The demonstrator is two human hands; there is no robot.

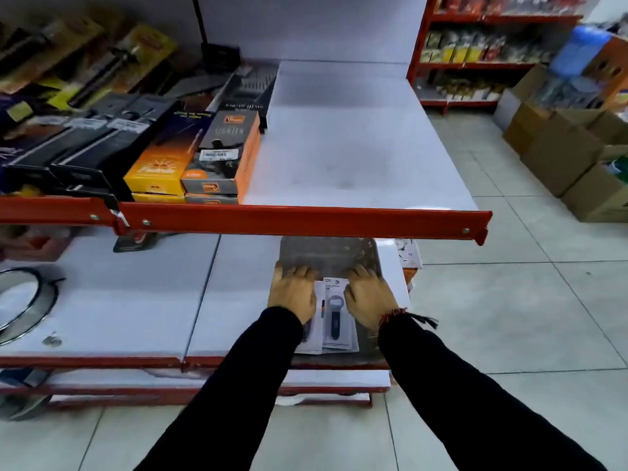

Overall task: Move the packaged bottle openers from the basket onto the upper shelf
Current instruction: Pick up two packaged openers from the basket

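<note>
Both hands down in the basket (328, 254), a grey see-thru tray-type thing sitting on the lower shelf (142, 300), right end, its far part tucked under the red front rail of the upper shelf (356, 141). Left hand (294, 294) palm down, fingers bent & spread a bit, resting over the left side of the packaged bottle openers (336, 316); right hand (368, 297) same pose on the right side. Fingertips of both reach past the top edge of the cards toward the basket's far part. Can't tell if either hand is actually gripping a pack or just lying on them, the undersides are hidden.

Openers: small stack of white blister cards lying flat in the near half of the basket, between the 2 hands. Top card shows a dark opener, long axis running near-to-far, ring/loop head pointing away toward the shelf back, handle end toward the person. Cards underneath fan out slightly to the left, partly under the left wrist.

Upper shelf's right part is bare white board; left part has boxed lighters (221, 154) & other dark packs. Black sleeves on both arms, red-black thread band (396, 316) on right wrist. Cardboard boxes (557, 144) on the floor at right
</note>
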